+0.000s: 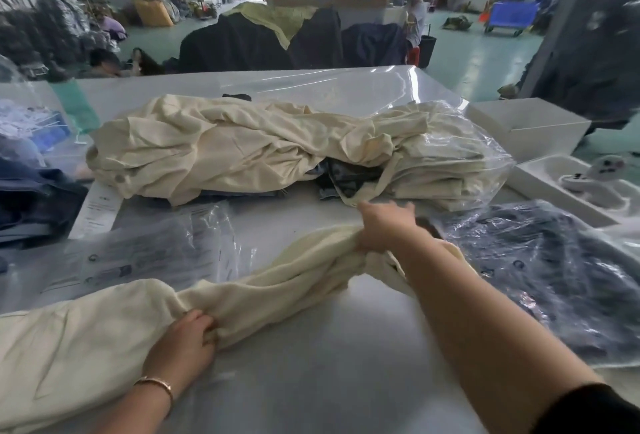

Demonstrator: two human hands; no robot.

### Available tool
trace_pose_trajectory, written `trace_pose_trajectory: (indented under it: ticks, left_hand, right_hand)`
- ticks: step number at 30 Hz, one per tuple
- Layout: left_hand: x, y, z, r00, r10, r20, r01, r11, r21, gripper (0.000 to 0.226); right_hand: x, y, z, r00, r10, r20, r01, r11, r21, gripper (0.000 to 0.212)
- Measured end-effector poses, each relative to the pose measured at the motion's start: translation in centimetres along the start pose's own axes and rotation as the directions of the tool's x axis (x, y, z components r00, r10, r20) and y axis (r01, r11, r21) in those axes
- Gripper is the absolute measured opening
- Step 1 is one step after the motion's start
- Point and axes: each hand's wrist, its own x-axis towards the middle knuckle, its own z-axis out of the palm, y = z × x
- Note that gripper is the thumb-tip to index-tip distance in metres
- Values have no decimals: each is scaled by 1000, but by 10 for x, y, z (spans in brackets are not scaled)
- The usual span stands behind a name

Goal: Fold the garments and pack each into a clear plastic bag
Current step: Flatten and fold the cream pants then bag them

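Fingers (204, 329) of both hands bunch soft cream garment (104, 322) | glossy table (329, 347)

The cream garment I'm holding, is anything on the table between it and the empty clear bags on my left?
Nothing visible does. The left hand and right hand both grip the cream garment, and the flat clear bags lie just beyond it on bare table.

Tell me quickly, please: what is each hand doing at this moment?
Left hand: closed, gripping the cream garment near its bunched middle.
Right hand: closed, gripping the same cream garment at its far end.
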Motion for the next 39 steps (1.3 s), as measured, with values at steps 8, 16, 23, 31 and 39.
trace_pose_trajectory:
  ticks: [8, 16, 23, 31, 39]
  left_hand:
    - [9, 65, -19, 953, 114, -281, -109, 993, 32, 26]
    - [48, 137, 8, 934, 355, -26, -350, 929, 119, 59]
    - [91, 135, -26, 994, -10, -109, 4, 999, -52, 16]
    - [109, 154, -44, 918, -302, -256, 327, 943, 60, 39]
    - [32, 180, 31, 956, 128, -263, -109, 990, 87, 45]
  right_hand:
    - [-37, 91, 76, 962, 271, 18, -263, 915, 306, 86]
    - [-79, 100, 114, 954, 267, -138, -262, 964, 52, 53]
    - [-45, 159, 29, 917, 397, -27, -314, 763, 565, 13]
    - [0, 211, -5, 923, 310, -228, -271, 945, 185, 35]
    - [6, 172, 61, 998, -9, 54, 11, 999, -51, 51]
